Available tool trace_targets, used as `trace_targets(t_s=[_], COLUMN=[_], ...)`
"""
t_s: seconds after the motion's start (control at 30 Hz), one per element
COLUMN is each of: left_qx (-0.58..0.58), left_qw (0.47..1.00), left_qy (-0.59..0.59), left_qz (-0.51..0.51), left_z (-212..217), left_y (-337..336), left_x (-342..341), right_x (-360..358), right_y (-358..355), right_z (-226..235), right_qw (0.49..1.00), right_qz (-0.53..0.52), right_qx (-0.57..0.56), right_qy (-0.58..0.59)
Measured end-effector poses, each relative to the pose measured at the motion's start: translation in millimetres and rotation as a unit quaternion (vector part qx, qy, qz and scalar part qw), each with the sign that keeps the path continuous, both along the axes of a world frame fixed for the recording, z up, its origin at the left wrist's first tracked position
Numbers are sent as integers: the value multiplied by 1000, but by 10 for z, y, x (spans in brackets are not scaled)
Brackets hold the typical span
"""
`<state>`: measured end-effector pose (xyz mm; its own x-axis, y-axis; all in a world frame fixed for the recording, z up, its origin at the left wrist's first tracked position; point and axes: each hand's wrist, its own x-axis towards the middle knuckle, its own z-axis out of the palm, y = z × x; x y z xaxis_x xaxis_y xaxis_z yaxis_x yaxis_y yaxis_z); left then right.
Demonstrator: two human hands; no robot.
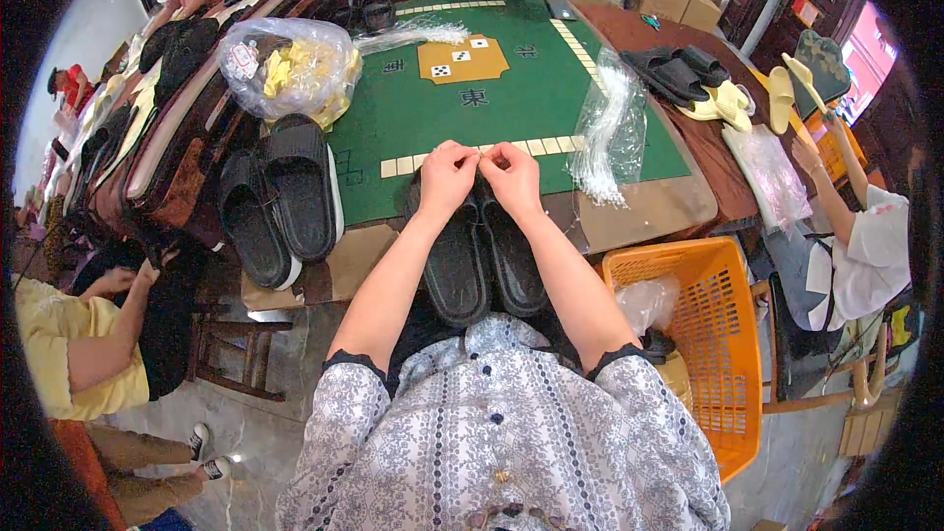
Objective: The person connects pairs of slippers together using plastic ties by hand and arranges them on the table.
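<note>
It was apparently a workshop: people gathered around tables laden with slippers and plastic bags, an orange basket nearby.

The nearest slippers are black, the mat green.

A pale wall is rising at the far left, while a dark brown wooden door is standing at the far right, near a bright pinkish opening. Grey marble-patterned flooring is stretching beneath a dark wooden stool.
</note>
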<state>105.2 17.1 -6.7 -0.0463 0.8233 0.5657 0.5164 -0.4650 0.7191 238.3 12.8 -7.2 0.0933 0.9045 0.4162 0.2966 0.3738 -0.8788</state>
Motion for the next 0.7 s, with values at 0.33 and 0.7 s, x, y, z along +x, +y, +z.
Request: trace_targets(t_s=[0.33, 0.7], left_qx=[-41, -5], left_qw=[999, 999], left_qy=[0, -32], left_qz=[12, 6], left_z=[-13, 2], left_y=[4, -22], left_x=[-20, 15], right_x=[-28, 4], right_y=[-43, -4], right_z=[54, 83], right_qw=[1000, 1000], right_qz=[-6, 4], right_qx=[10, 3], right_qy=[-17, -20])
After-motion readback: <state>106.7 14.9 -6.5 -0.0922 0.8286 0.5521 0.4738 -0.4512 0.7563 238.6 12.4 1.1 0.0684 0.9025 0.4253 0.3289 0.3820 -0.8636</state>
